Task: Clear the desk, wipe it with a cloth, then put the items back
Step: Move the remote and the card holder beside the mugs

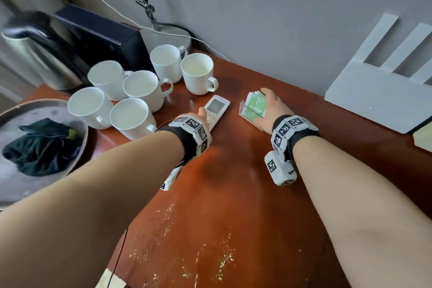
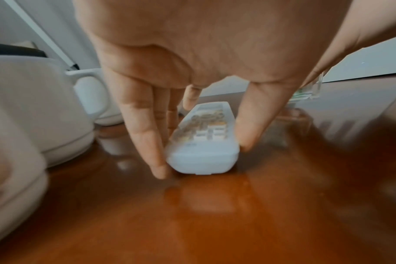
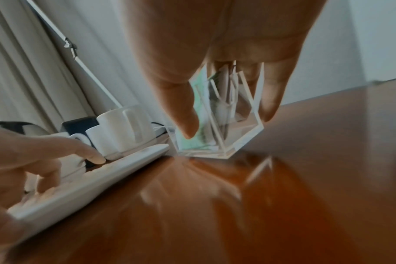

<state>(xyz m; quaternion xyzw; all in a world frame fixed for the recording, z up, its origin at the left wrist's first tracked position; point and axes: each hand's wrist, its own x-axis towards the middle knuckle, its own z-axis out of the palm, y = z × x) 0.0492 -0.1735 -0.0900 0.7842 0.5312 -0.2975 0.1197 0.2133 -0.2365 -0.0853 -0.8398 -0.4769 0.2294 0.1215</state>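
A white remote control [image 1: 217,105] [image 2: 206,139] lies on the red-brown desk [image 1: 233,182]. My left hand [image 1: 202,114] [image 2: 203,159] pinches its near end, thumb on one side and fingers on the other. To its right a clear box of green packets [image 1: 253,106] [image 3: 215,150] stands on the desk. My right hand [image 1: 268,105] [image 3: 226,117] grips it from above, thumb on one wall and fingers on the opposite wall. A dark green cloth [image 1: 42,145] lies in a round tray [image 1: 14,184] at the left.
Several white mugs [image 1: 140,87] stand close to the left of the remote. Behind them are a kettle [image 1: 30,54], a black box [image 1: 98,37] and a lamp base [image 1: 170,35]. A white router [image 1: 378,91] leans on the wall at the right.
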